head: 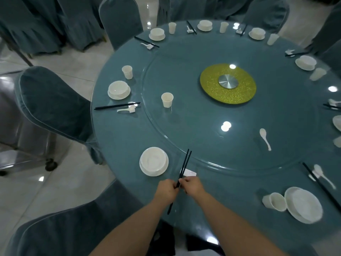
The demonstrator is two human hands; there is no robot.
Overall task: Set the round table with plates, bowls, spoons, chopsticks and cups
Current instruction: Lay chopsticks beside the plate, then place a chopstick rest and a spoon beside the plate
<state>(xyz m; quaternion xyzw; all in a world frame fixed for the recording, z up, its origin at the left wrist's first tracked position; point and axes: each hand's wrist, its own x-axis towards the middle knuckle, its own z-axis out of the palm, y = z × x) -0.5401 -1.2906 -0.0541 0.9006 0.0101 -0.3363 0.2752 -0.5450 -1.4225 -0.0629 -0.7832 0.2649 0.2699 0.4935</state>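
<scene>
Both hands pinch the black chopsticks (181, 174): your left hand (166, 190) w/ fingers curled round the lower shafts, your right hand (191, 185) pinching just beside it, tips pointing away over the white rest (190, 172) at the near bench (129, 133) edge. Just left of them sit a plate & bowl (154, 161), so this setting has crockery; chopsticks not yet laid, no spoon or cup by it. A spare cup (167, 100) and a loose spoon (264, 136) wait on the glass turntable, prob. for here. At near right, plate (303, 205) w/ a tipped cup (275, 201) looks unfinished. Far & left settings look complete: bowl on plate, cup, chopsticks, spoon. Judged: mostly done, approx. two places left.
</scene>
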